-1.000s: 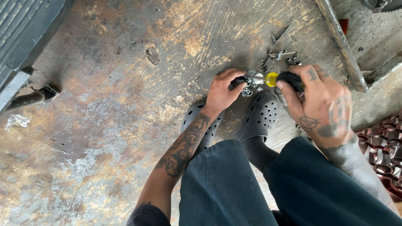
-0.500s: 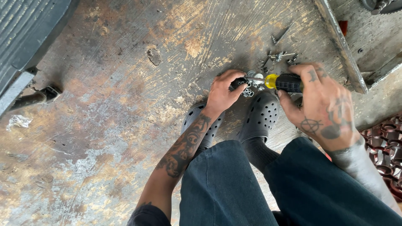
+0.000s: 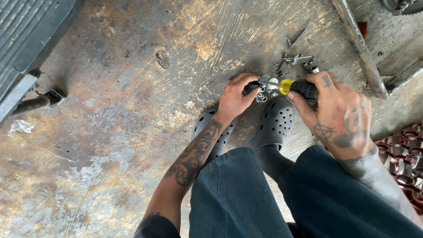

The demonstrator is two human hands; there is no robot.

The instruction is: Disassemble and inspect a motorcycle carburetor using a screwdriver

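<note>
My right hand (image 3: 337, 110) grips a screwdriver with a black and yellow handle (image 3: 296, 87), its shaft pointing left. The tip meets a small metal part (image 3: 263, 88) that my left hand (image 3: 235, 94) pinches down low, just above my grey perforated clogs (image 3: 275, 123). The part is made of shiny metal pieces with a dark piece, mostly hidden by my fingers. Both forearms are tattooed.
Loose screws and small metal fittings (image 3: 293, 59) lie on the worn, rust-stained floor (image 3: 110, 132) beyond my hands. A metal angle bar (image 3: 359, 48) runs along the right. Dark red ring-shaped parts (image 3: 407, 154) are piled at the right edge. A dark ribbed panel (image 3: 26, 35) fills the upper left.
My right hand has shifted slightly on the screwdriver handle, turning it. My left hand stays on the metal part.
</note>
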